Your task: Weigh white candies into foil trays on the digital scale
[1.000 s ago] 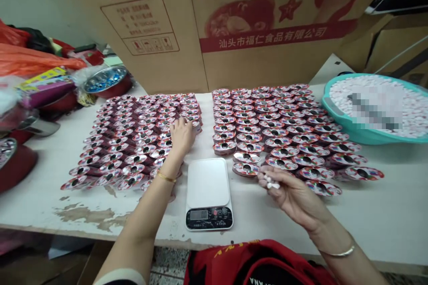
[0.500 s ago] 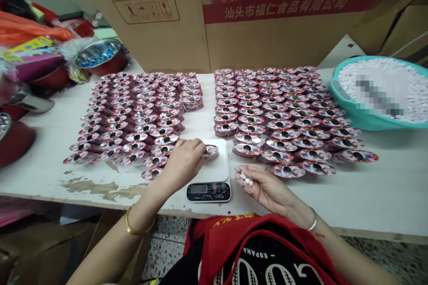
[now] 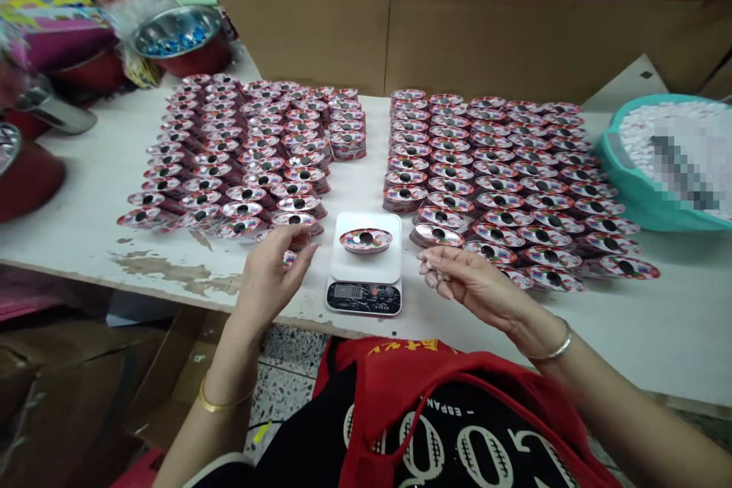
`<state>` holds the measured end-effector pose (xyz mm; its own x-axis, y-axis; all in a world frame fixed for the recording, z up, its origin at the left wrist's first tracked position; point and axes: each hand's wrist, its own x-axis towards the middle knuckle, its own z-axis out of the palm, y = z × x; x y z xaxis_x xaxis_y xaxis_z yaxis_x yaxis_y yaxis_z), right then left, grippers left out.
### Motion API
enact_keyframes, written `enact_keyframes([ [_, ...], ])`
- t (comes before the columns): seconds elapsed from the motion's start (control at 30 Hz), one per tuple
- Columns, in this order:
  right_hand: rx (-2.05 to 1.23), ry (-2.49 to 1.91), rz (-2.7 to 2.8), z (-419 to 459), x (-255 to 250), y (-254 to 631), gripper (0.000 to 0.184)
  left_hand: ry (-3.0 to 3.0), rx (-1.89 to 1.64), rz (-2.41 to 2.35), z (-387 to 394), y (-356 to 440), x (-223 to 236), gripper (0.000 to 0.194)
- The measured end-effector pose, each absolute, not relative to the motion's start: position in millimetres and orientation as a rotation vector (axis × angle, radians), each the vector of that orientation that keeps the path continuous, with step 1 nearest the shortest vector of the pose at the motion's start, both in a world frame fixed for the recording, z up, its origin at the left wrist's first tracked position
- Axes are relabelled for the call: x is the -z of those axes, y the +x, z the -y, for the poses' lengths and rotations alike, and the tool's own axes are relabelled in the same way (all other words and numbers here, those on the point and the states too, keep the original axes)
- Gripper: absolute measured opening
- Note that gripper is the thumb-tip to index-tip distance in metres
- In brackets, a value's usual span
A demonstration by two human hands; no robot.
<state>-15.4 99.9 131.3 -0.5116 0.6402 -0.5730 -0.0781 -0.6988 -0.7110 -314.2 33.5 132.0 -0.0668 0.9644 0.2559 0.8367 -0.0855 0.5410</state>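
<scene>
A white digital kitchen scale point(image 3: 366, 271) sits near the table's front edge. One red-and-white oval pack point(image 3: 369, 246) with a dark round hole in its top rests on the scale's platform. My left hand point(image 3: 273, 274) is off to the left of the scale, thumb and fingers apart, holding nothing. To the right of the scale, my right hand point(image 3: 472, 280) has its fingers curled together around small white candies, mostly hidden by the fingers. Rows of similar packs stand on both sides: a left group point(image 3: 245, 160) and a right group point(image 3: 497, 175).
A turquoise basin point(image 3: 621, 168) full of small white candies stands at the right. At the back left, a metal bowl point(image 3: 214, 46) holds blue-wrapped pieces. A large cardboard box point(image 3: 486, 38) rises behind the packs. Another red bowl point(image 3: 34, 179) sits at the left.
My left hand has let go of the pack on the scale and drawn back to the left. My right hand's fingers now cover the white candies more. The camera view has tilted down.
</scene>
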Motion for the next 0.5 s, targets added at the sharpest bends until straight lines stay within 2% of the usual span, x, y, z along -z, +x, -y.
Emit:
enact_keyframes([
  [0.1, -2.205, -1.223, 1.105, -107.7, -138.6, -23.8, 0.032, 1.911, -0.901, -1.979, -18.6, -318.7, -119.8, 0.023],
  [0.2, -2.060, -1.221, 1.452, -120.1, -149.3, -41.1, 0.025, 1.874, -0.929, -1.975, -11.7, -317.5, -108.9, 0.022],
  [0.3, -1.798, -1.231, 1.850, -133.7, -157.1, -63.1, 0.017, 1.882, -0.970, -1.950, -11.8, -312.4, -103.7, 0.021],
  [0.5, -1.245, -1.070, 2.482, -148.4, -159.5, -95.1, 0.013, 2.130, -0.865, -1.912, -24.8, -293.1, -98.7, 0.028],
])
